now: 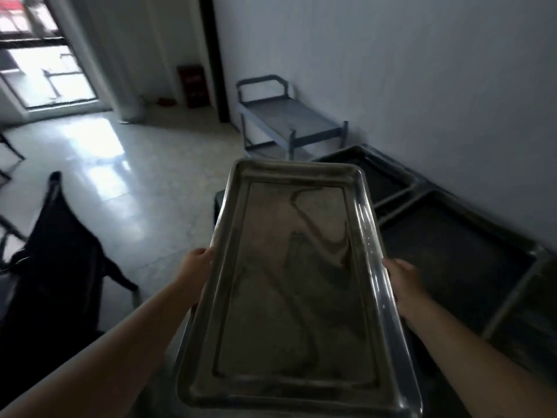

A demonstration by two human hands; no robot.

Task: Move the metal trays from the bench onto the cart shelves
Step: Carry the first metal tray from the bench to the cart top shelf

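Metal tray [298, 285] | left hand [197, 267]; right hand [402, 282] grip rims | unlabelled

Metal trays: three, one held [297, 285], two dark on bench [372, 179] [458, 257]. Hands: two [196, 267] [402, 277]. Carts: one [289, 122]. Black chairs: one [57, 251].

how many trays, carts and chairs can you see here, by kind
metal tray held in both hands: 1
dark trays along the wall: 2
grey cart: 1
black chair: 1
total: 5
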